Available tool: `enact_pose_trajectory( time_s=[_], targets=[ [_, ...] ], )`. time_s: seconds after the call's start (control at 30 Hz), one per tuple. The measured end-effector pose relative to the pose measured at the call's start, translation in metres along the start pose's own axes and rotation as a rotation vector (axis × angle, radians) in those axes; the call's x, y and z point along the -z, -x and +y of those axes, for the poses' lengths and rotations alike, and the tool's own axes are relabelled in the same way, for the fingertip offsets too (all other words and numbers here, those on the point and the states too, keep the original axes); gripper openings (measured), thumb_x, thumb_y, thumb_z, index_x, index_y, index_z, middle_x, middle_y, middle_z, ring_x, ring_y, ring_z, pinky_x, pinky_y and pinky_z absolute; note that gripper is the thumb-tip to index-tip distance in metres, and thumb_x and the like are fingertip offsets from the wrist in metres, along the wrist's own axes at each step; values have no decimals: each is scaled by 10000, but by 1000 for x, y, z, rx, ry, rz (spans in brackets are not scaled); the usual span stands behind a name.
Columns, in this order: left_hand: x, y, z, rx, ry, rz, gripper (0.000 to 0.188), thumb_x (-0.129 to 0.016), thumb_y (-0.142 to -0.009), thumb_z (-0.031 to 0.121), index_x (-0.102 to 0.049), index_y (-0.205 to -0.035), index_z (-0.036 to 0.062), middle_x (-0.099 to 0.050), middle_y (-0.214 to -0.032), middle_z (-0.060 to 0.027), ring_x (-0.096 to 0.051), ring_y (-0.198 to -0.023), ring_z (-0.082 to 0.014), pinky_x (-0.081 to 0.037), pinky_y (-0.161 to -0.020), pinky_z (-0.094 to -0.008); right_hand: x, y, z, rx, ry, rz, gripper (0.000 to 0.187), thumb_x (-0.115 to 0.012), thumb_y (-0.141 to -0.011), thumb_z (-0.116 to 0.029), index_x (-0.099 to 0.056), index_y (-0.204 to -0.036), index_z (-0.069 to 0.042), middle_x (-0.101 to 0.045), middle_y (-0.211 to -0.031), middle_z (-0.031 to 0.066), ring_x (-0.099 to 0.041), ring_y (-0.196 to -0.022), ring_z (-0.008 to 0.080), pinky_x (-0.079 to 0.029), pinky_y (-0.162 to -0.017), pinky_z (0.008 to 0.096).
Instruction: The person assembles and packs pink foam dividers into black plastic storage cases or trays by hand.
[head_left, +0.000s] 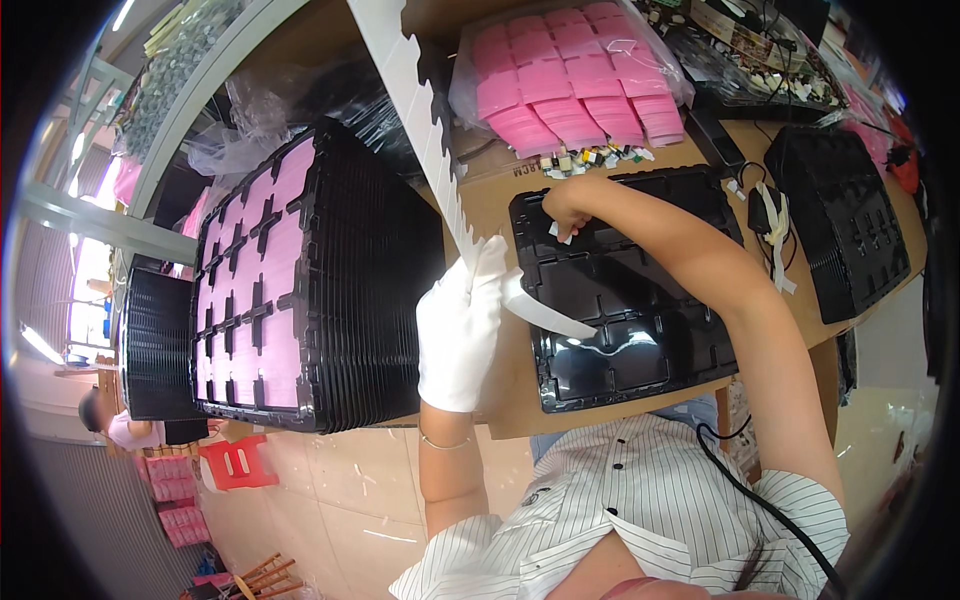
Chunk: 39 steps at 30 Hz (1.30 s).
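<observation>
My left hand, in a white glove, is closed around a long white paper-like strip with a notched edge. The strip rises away from the hand, and its curled lower end hangs over the left edge of a black plastic tray. This tray lies flat on the cardboard-covered table and has several shallow compartments. My bare right hand reaches across to the tray's far left corner. Its fingers pinch a small white piece just over the tray; whether the piece touches the tray I cannot tell.
A tall stack of black trays with pink sheets on top stands left. Behind the tray lie bagged pink foam-like sheets and small loose parts. More black trays stand right, near a cable. A red stool and a person are farther left.
</observation>
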<state>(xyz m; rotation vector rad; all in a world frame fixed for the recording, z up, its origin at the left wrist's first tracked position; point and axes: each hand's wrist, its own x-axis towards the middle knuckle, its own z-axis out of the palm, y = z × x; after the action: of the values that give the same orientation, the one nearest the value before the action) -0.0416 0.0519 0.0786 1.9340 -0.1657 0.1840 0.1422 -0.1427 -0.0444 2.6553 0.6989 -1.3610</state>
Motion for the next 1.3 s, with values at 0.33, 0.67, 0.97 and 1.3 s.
enact_pose_trajectory(
  time_s=[0.33, 0.67, 0.97, 1.3],
  targets=[
    [-11, -9, -7, 49, 30, -111, 292, -612, -968, 272, -666, -1025, -9, -685, -798, -143, -661, -687, -229, -508, -651, -310, -68, 28, -4, 53, -95, 776, 244, -627, -891, -243, -657, -921, -3, -680, -974, 213, -646, -965, 362, -527, -791, 464],
    [-75, -52, -137, -307, -381, -218, 180, -628, -910, 98, -666, -1079, 50, -666, -1068, -139, -648, -986, -299, -505, -893, -369, -85, 12, 12, 72, -365, 914, 171, -632, -877, -157, -585, -906, 5, -616, -942, 193, -578, -938, 379, -457, -856, 441],
    [-80, -50, -148, -284, -328, -161, 164, -635, -903, 73, -658, -1062, 39, -660, -1073, -135, -652, -985, -270, -505, -896, -360, -96, 14, 20, 290, -684, 1194, 150, -671, -860, -134, -564, -865, -30, -579, -842, 124, -567, -827, 304, -450, -759, 404],
    [-86, -45, -157, -220, -158, -86, 144, -617, -924, 51, -652, -1063, 32, -647, -1047, -134, -650, -923, -269, -515, -852, -362, -86, 23, -16, -51, -417, 1187, 309, -763, -791, -179, -566, -969, -20, -566, -997, 156, -532, -1001, 369, -459, -858, 437]
  ],
)
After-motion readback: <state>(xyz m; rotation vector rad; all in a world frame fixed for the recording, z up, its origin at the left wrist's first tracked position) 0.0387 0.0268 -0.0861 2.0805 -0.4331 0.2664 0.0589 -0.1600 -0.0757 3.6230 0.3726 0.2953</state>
